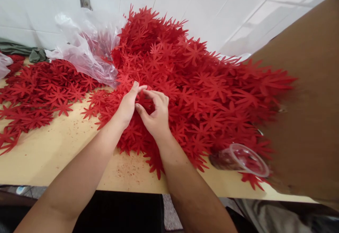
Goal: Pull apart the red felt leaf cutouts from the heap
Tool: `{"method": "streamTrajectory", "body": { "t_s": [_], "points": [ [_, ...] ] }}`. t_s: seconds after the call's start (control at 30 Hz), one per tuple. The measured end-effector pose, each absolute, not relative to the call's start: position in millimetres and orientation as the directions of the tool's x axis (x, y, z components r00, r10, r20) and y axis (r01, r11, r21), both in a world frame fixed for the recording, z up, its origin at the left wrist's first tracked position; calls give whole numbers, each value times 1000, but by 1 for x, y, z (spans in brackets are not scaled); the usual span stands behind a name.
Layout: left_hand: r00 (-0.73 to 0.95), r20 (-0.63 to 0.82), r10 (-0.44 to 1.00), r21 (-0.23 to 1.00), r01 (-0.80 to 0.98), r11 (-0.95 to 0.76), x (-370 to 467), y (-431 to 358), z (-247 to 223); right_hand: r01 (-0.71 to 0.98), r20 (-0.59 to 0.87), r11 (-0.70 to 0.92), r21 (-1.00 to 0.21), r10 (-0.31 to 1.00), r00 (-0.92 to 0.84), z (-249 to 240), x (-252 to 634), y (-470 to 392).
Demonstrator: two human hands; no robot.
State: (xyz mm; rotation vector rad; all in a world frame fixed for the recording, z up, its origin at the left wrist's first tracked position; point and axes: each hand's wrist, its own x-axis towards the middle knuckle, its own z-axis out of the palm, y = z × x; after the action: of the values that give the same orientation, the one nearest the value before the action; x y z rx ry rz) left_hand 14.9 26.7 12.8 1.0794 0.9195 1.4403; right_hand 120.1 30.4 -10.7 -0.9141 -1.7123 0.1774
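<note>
A big heap of red flower-shaped cut-outs with narrow pointed petals fills the middle of the table. My left hand and my right hand meet over the heap's near left side, fingertips almost touching. On the left hand, the thumb is raised beside a bent forefinger. Curled fingers and thumb on the right form a loop, with red showing through it. Whatever lies between the fingertips blends into the red behind, so I cannot make it out.
A clear plastic bag leans against the tiled wall, left of the heap. More red cut-outs spread at far left. A transparent plastic cup lies on its side at right, near a tall cardboard sheet. Crumbs dot the table.
</note>
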Motion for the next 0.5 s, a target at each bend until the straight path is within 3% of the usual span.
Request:
{"method": "streamTrajectory", "body": {
  "t_s": [0.2,0.37,0.5],
  "points": [
    [3,222,975,968,-118,-221,18,21,14,344,666,618,-707,745,32,-11,122,34],
    [-12,249,968,959,-133,-249,19,21,13,186,599,583,-791,799,44,-6,127,34],
    [47,315,948,940,-154,-305,22,23,12,175,577,556,-813,811,101,-4,129,34]
  ]
}}
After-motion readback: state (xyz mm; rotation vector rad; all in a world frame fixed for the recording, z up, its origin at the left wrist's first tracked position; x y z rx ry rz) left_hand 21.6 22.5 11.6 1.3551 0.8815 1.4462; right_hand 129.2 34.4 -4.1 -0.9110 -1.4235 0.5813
